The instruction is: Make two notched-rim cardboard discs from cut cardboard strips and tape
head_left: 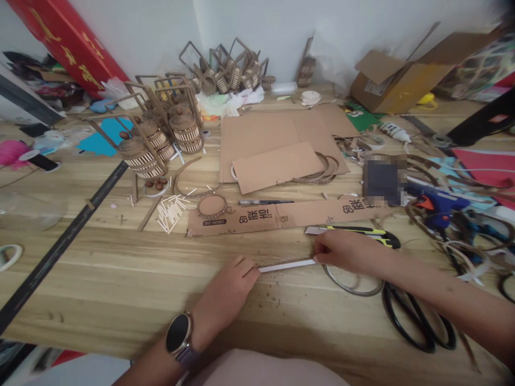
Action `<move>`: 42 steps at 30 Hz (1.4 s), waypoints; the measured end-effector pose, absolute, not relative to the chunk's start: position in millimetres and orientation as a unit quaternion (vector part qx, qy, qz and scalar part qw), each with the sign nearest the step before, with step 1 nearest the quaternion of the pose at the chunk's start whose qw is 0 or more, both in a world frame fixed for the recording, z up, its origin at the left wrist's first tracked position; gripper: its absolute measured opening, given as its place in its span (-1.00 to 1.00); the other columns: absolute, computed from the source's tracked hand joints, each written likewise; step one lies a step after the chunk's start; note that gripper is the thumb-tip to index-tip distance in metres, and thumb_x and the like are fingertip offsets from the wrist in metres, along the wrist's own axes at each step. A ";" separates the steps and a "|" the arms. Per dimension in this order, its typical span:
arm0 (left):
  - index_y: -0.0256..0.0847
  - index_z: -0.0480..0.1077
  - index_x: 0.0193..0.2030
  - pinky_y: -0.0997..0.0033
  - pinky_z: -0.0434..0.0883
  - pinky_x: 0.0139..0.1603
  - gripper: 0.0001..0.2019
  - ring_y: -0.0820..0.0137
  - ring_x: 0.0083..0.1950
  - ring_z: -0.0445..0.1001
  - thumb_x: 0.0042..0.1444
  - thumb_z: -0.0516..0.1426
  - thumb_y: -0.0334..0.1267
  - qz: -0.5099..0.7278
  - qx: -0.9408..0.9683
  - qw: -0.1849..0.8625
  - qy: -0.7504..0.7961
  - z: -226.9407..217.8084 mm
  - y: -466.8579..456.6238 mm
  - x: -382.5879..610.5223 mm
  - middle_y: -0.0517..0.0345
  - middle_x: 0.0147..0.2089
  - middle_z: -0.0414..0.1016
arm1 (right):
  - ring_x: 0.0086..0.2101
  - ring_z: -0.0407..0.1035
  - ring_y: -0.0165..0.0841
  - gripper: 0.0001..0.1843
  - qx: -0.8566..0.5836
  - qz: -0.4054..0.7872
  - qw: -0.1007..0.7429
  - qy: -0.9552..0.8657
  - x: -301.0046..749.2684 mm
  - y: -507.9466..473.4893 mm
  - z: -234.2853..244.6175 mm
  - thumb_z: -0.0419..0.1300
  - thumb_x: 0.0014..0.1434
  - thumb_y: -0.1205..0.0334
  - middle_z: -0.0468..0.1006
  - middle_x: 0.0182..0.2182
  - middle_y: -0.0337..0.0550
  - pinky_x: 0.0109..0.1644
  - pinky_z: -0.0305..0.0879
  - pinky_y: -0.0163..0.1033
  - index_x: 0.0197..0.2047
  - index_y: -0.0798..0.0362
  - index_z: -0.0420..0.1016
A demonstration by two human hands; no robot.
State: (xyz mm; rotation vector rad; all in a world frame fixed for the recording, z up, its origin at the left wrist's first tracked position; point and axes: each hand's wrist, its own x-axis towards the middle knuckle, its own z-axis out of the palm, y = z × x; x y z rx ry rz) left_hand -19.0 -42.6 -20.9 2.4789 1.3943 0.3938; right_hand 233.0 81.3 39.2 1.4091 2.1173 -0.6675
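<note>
Your left fingers (247, 268) are pinching one end of a narrow strip (286, 265) and your right fingers (323, 247) are gripping the other, so it is running straight between them, its pale face showing, over the tabletop (120, 289). Judging by how things are lying, you are working this strip while it is not visibly joined to any piece. Just beyond your right fingers a cutter (350, 231) is lying with its blade out; just on the near side of them a curved loop (354, 293) is resting, and you are hiding whether it is joining the strip. Farther beyond both sets of fingers, a round disc (212, 206) is lying bare of sticks and a heap of pale sticks (171, 214) is waiting loose, so that part is seemingly remaining undone. Well past your left fingers, handled basket-like pieces (187, 131) are standing, apparently assembled. Your own fingertips are covering the strip's ends, your right forearm is hiding part of the scissors (388, 316), and pixels are masking a dark object (384, 179) beyond your right fingers.
</note>
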 end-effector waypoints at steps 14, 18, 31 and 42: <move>-0.26 0.46 -0.19 0.30 0.47 -0.15 -0.74 0.31 -0.17 0.39 0.33 -0.04 -0.53 0.145 0.857 0.133 0.476 -20.9 -42.6 -19.0 0.10 -0.22 0.47 | -0.25 0.50 -0.15 -0.81 0.516 -0.229 0.257 0.785 231.0 79.1 38.8 0.17 0.17 0.20 0.64 -0.29 -0.04 -0.37 0.09 -0.25 -0.31 0.03 0.60; -0.30 0.46 -0.18 0.28 0.46 -0.14 -0.80 0.28 -0.15 0.40 0.30 0.02 -0.53 0.139 0.860 0.136 0.473 -20.2 -42.7 -18.9 0.07 -0.19 0.48 | -0.23 0.50 -0.16 -0.82 0.515 -0.224 0.254 0.787 230.7 77.3 39.4 0.16 0.18 0.21 0.64 -0.28 -0.04 -0.36 0.09 -0.25 -0.31 0.03 0.60; -0.39 0.41 -0.02 0.21 0.44 -0.02 -0.81 0.13 0.03 0.46 0.30 0.02 -0.48 0.041 0.893 0.042 0.446 16.0 -37.1 25.5 -0.16 0.03 0.50 | -0.32 0.50 -0.20 -0.79 0.516 -0.212 0.249 0.792 228.8 76.3 39.7 0.15 0.15 0.21 0.64 -0.35 -0.04 -0.43 0.02 -0.27 -0.35 0.04 0.62; -0.46 0.23 0.26 0.27 0.19 0.35 -0.55 0.15 0.38 0.25 0.43 -0.09 -0.14 0.067 0.936 -0.029 0.344 -25.8 -30.6 61.6 -0.22 0.34 0.30 | -0.31 0.50 -0.21 -0.78 0.502 -0.221 0.233 0.803 235.3 77.3 32.3 0.14 0.17 0.22 0.65 -0.36 -0.03 -0.41 0.06 -0.27 -0.34 0.05 0.62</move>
